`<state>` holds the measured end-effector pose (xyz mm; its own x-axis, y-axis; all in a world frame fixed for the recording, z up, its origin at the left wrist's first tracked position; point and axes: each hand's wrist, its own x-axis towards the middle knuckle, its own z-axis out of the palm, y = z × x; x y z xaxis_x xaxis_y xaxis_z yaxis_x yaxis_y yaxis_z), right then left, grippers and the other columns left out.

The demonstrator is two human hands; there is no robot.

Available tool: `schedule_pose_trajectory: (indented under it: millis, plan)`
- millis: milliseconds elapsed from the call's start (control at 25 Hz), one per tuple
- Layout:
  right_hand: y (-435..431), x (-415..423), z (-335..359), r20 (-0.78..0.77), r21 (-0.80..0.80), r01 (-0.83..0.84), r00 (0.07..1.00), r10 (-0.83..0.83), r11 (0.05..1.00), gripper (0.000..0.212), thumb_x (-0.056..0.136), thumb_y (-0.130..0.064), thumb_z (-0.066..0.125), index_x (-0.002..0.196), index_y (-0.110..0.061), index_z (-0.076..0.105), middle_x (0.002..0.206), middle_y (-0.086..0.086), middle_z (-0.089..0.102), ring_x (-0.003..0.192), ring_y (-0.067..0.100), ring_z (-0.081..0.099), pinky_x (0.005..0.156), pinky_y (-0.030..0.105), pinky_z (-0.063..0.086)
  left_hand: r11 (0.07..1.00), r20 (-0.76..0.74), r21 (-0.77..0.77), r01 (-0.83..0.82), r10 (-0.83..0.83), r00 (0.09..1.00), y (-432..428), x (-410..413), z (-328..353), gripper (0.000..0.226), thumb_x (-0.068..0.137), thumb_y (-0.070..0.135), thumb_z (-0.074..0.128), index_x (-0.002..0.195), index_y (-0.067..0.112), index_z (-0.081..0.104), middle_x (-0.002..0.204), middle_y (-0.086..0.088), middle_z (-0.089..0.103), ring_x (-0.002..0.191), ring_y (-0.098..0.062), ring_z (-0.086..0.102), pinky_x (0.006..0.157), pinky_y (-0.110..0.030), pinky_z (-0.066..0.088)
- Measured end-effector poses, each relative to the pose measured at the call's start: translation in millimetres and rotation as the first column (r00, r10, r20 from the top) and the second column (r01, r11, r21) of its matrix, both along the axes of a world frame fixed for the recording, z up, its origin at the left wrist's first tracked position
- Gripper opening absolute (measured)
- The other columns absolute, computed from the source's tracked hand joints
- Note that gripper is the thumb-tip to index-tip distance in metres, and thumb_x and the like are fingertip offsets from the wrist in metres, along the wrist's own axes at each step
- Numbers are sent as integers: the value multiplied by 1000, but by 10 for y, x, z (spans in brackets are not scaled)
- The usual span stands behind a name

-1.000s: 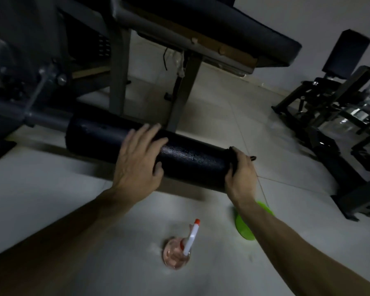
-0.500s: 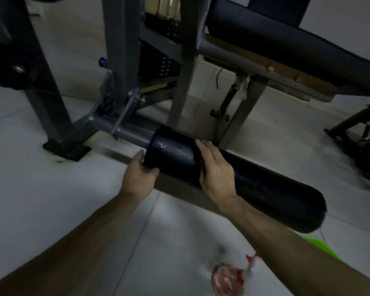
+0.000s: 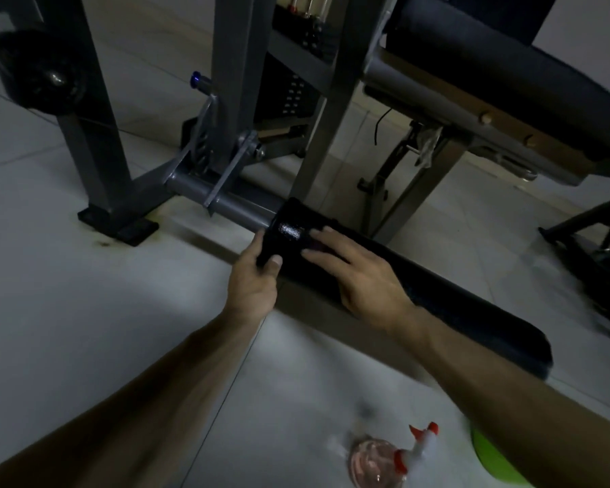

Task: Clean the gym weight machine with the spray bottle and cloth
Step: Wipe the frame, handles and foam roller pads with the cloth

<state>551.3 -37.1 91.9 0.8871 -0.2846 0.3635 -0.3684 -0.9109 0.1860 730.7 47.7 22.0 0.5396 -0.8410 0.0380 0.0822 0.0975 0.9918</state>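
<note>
Dim indoor shot, underexposed, cool grey cast. The brightest patch is on the pale tiled floor (image 3: pixel 138 311) left of centre. Light seems to come from above left, hard to be sure. A soft shadow band lies on the floor under the black padded roller (image 3: pixel 437 297), which has a small glint near its left end. Motion blur smears the clear spray bottle with red-and-white nozzle (image 3: pixel 374 463) and the lime-green object (image 3: pixel 490 463) at the bottom edge. The grey metal uprights (image 3: pixel 233 65) lean from wide-angle distortion. Corners darken.

Head camera looks steeply down, close over the floor (image 3: pixel 67 311).
</note>
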Motion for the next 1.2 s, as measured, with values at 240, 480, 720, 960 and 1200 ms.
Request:
schedule_pose_trajectory:
  millis: [240,480,720,960,1200]
  plan:
    - [173,-159,-137,151,68,91,983,-101,993,42,97,5,62,135,-12,66,155,12,50,150,30,39,117,53,39,998,82,45,-53,50,995,-40,-14,59,42,99,9,55,133,33,59,123,1,68,119,-20,61,106,-42,48]
    - [85,989,-52,149,98,-13,989,-2,995,39,91,-3,70,129,-15,69,144,12,58,140,33,49,116,53,40,985,134,126,-118,101,986,-60,-2,105,36,99,2,53,135,6,57,128,-15,64,120,-33,61,102,-45,51]
    - [118,-620,-113,134,30,169,976,-172,985,51,91,13,54,134,-10,67,154,12,50,149,28,41,120,51,36,957,473,161,-243,141,870,-28,-373,364,77,99,22,60,162,23,16,170,-8,6,156,-29,6,126,-49,15]
    - [332,-1618,-225,309,187,444,820,-482,876,70,75,24,57,135,-12,65,156,8,48,148,27,42,115,59,40,975,883,141,-170,-46,468,14,-790,275,83,91,31,64,161,28,19,169,-9,-15,154,-33,-20,124,-59,-5]
    - [56,-466,-107,237,163,214,939,-248,963,56,86,11,62,137,-11,63,150,14,53,143,31,47,116,53,42,983,933,102,-151,-42,357,18,-1082,202,105,81,24,68,162,11,4,171,-11,-4,156,-28,-10,126,-53,0]
